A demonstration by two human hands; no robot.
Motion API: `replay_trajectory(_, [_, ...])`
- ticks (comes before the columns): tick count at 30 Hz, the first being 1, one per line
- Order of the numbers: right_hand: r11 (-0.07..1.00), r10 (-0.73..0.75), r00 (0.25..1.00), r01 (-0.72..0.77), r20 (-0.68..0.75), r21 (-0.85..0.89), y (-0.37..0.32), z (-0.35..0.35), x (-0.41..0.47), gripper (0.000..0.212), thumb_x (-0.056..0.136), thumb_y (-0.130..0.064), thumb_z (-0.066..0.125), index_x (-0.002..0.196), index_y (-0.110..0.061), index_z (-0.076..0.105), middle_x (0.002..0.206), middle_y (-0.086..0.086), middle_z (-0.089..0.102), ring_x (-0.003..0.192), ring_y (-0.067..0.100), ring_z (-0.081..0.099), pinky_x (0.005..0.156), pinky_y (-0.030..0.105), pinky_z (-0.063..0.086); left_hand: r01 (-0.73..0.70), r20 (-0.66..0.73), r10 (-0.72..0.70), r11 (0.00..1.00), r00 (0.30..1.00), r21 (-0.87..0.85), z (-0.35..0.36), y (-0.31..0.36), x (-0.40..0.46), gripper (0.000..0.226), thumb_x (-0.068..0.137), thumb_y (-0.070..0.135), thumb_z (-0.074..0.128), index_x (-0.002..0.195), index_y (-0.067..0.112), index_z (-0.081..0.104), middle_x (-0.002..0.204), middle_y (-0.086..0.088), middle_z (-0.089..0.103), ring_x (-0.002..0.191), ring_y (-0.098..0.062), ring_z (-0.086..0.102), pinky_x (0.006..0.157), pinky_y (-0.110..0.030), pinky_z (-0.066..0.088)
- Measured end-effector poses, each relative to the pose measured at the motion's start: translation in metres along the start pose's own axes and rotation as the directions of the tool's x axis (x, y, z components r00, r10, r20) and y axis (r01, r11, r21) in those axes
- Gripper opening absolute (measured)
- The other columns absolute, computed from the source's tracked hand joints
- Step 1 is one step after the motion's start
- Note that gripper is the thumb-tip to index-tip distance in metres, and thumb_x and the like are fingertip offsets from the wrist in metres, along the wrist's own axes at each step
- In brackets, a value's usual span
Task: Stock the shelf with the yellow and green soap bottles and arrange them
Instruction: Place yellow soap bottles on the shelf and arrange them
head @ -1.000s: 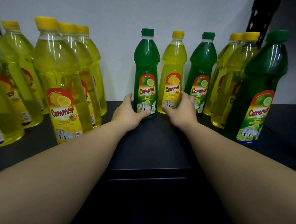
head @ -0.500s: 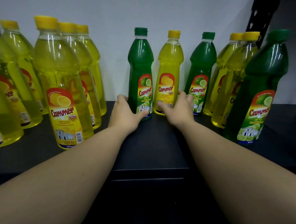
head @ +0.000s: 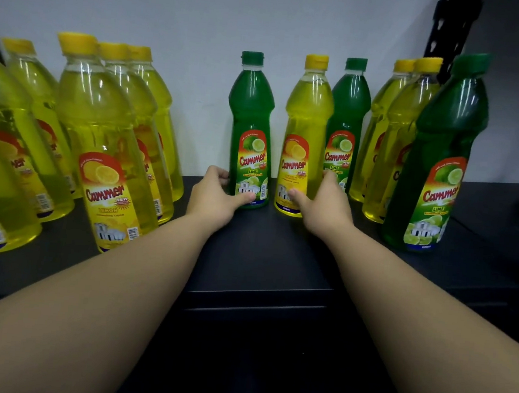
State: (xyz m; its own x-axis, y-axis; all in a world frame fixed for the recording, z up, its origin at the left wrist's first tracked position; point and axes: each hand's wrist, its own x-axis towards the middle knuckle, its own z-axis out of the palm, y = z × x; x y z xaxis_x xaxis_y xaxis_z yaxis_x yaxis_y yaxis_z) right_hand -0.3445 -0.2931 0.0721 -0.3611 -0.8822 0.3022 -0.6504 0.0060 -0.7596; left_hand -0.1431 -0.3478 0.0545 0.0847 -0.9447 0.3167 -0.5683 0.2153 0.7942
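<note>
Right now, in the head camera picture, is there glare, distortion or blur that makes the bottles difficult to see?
Head view: white glare streaks cross the shoulders of the front lemon bottle; wide-angle distortion leans the large green bottle inward at the right edge; the dark shelf is dim and shows little detail; the central lime bottle label reads clearly, though its small print is soft.

left hand (head: 217, 192): bare; right hand (head: 324, 204): bare | forearms: bare, no sleeves, no watch or rings visible
</note>
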Motion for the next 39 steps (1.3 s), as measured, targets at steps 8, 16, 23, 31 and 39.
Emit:
replay_trajectory(8, [0.994,-0.058,0.997,0.054,0.049,0.093,0.027,-0.042,-0.049,0.079,0.089,-0.045,0.076,0.153,-0.021,0.036,0.139,-0.001,0.062,0.124,0.020,0.061,0.100,0.045,0.054,-0.004,0.049,0.000,0.997,0.999,0.082,0.007,-0.001,0.009,0.082,0.076,0.057,0.086,0.140,0.020,0.050,0.140,0.001,0.064,0.122,-0.021,0.064,0.101,-0.047,0.055])
replay_trajectory(16, [0.984,-0.078,0.993,0.063,0.086,0.164,0.026,-0.051,-0.057,0.076,0.087,-0.046,0.077,0.149,-0.025,0.040,0.138,-0.004,0.062,0.122,0.016,0.061,0.100,0.041,0.055,0.025,0.062,-0.036,0.985,0.997,0.168,0.012,-0.004,0.020,0.081,0.078,0.067,0.077,0.142,0.026,0.048,0.140,0.004,0.064,0.125,-0.023,0.062,0.105,-0.052,0.049])
replay_trajectory(23, [0.979,-0.078,0.995,0.064,0.065,0.193,0.021,-0.054,-0.063,0.079,0.081,-0.044,0.083,0.147,-0.024,0.045,0.125,-0.010,0.061,0.110,0.010,0.061,0.077,0.018,0.049,-0.036,0.136,-0.005,0.955,0.991,0.295,0.015,-0.003,0.024,0.080,0.087,0.072,0.063,0.152,0.029,0.041,0.150,0.003,0.057,0.135,-0.028,0.054,0.108,-0.055,0.045])
replay_trajectory(31, [0.973,-0.061,0.995,0.041,0.085,0.226,0.021,-0.052,-0.062,0.079,0.082,-0.036,0.084,0.147,-0.024,0.039,0.124,-0.007,0.064,0.111,0.014,0.067,0.093,0.036,0.058,-0.016,0.122,-0.022,0.952,0.992,0.307,0.016,-0.001,0.022,0.081,0.086,0.074,0.063,0.149,0.028,0.042,0.146,0.004,0.059,0.134,-0.028,0.054,0.108,-0.055,0.044])
replay_trajectory(39, [0.978,-0.084,0.992,0.064,0.091,0.197,0.023,-0.050,-0.062,0.071,0.084,-0.040,0.081,0.141,-0.024,0.042,0.132,-0.005,0.065,0.113,0.013,0.066,0.094,0.037,0.057,-0.014,0.161,-0.051,0.925,0.986,0.379,0.015,-0.002,0.023,0.077,0.090,0.075,0.055,0.150,0.029,0.040,0.148,-0.003,0.057,0.138,-0.031,0.048,0.110,-0.053,0.040])
